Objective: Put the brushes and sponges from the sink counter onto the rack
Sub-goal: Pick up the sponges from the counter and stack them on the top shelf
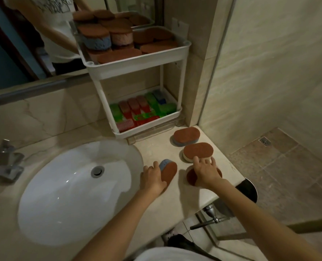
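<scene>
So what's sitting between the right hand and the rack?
In the head view, two brown-topped sponges lie on the counter between the right hand and the rack: a white-based sponge by the fingers, then a blue-based sponge nearer the rack.

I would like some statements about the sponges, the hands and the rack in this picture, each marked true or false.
1. The left hand holds a sponge with a blue body, tilted on its edge. True.
2. The right hand is lifted high above the counter. False: it lies on a brown-topped sponge on the counter.
3. Two more sponges lie untouched on the counter beyond the right hand. True.
4. The top tier of the rack is empty. False: it holds many sponges.
5. The lower tier holds coloured brushes. True.
6. A sponge lies inside the sink. False: the basin holds none.
</scene>
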Demonstrator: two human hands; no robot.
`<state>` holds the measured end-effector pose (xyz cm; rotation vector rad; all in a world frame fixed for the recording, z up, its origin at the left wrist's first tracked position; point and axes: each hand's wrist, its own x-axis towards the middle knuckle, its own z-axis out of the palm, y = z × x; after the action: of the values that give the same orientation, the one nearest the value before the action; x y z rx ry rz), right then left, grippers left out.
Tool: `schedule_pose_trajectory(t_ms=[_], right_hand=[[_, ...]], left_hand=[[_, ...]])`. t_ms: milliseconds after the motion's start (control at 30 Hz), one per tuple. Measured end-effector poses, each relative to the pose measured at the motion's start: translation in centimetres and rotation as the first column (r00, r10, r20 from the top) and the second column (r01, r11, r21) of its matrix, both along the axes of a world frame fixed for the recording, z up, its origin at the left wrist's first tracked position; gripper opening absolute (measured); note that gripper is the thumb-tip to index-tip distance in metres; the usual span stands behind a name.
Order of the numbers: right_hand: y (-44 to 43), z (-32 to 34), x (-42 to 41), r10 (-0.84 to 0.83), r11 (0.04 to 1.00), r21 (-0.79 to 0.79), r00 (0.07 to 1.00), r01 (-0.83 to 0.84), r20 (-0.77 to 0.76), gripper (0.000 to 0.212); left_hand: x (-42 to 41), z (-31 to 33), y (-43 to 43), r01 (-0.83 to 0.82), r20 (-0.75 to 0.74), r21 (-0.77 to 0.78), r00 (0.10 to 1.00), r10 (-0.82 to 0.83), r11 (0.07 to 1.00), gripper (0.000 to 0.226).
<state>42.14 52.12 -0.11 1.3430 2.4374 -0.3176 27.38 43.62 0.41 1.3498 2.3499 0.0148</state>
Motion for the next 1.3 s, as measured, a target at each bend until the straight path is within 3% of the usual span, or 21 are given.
schedule_pose_trajectory(t_ms=[100,200,400,733,900,1033,1133,1300], right_hand=[[-0.4,1.7,-1.1,-0.047,0.997,-0.075,0.973,0.031,-0.228,0.05],[-0.5,4.8,-3.1,-0.032,0.999,-0.048,0.908,0.013,-0.419,0.046],[1.6,13.6,-7.7,-0.093,0.992,-0.015,0.638,0.126,-0.764,0.036],[8.3,27.3,-13.6,-0.051,0.991,-0.012,0.291,0.136,-0.955,0.026],[13.6,30.5,-17.2,-0.241,0.966,-0.226,0.126,0.122,-0.962,0.024],[18.1,30.2,-20.4,-0.449,0.891,-0.437,0.1,0.124,-0.888,0.034],[20.4,29.7,-22.4,-0.519,0.853,-0.505,0.11,0.135,-0.848,0.036],[23.2,28.7,-24.8,-0.529,0.849,-0.503,0.263,0.163,-0.807,0.036]], left_hand=[[-1.5,1.8,-0.4,-0.056,0.017,0.08,0.998,0.055,0.995,0.044],[-3.3,4.7,-0.2,-0.097,-0.009,0.22,0.995,0.101,0.971,0.043],[-6.6,13.4,1.9,-0.086,-0.123,0.522,0.977,0.175,0.849,0.043],[-11.1,27.2,7.1,-0.158,-0.02,0.789,0.959,0.282,0.593,0.044],[-14.1,30.1,10.9,-0.275,0.139,0.793,0.951,0.277,0.544,0.051],[-16.2,31.1,13.3,-0.436,0.321,0.769,0.896,0.307,0.467,0.063],[-17.0,31.4,14.9,-0.505,0.383,0.763,0.856,0.347,0.404,0.063],[-17.9,31.1,17.5,-0.555,0.419,0.725,0.826,0.377,0.408,0.053]])
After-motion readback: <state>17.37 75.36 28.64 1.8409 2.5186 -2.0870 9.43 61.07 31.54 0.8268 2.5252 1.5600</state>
